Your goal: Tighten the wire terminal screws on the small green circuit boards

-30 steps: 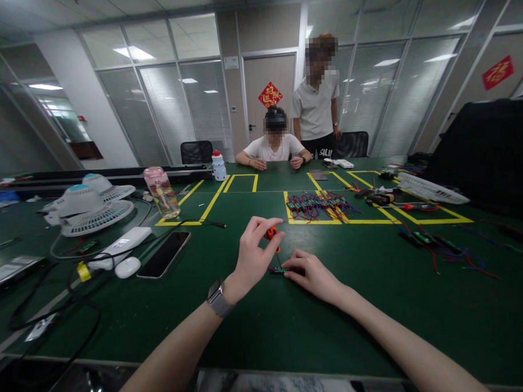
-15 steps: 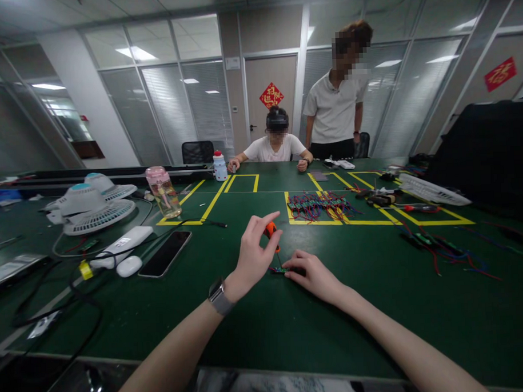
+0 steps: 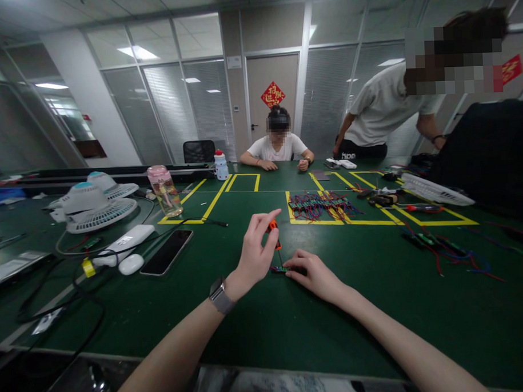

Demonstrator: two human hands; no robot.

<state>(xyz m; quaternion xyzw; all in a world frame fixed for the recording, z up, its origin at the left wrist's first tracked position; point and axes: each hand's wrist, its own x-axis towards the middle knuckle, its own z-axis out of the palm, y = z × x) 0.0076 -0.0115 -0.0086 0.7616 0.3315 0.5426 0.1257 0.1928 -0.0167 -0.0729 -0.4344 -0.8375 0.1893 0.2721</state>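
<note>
Big green table fills most of the room, marked out with yellow tape boxes, and it's pretty cluttered. Over on the far right a person in a white shirt is leaning over a dark covered bulk, and another person in a white tee sits at the far end with both hands on the table. On the left there are two white desk fans lying face up, a pink-lidded water bottle standing just beside them, then a white power strip, a black phone lying flat and a white mouse, with black cables looping around. One yellow box holds a pile of small green circuit boards with red and blue wires, well apart from the hands. Now the small stuff: the wearer's left hand, smartwatch on the wrist, pinches an orange-handled screwdriver between thumb and fingertips, held roughly upright with the thin shaft pointing down onto a small green circuit board. That board lies flat on the table between the two hands. The right hand is pressed down on it, fingertips touching its right end, fingers mostly flat rather than curled around anything.
</note>
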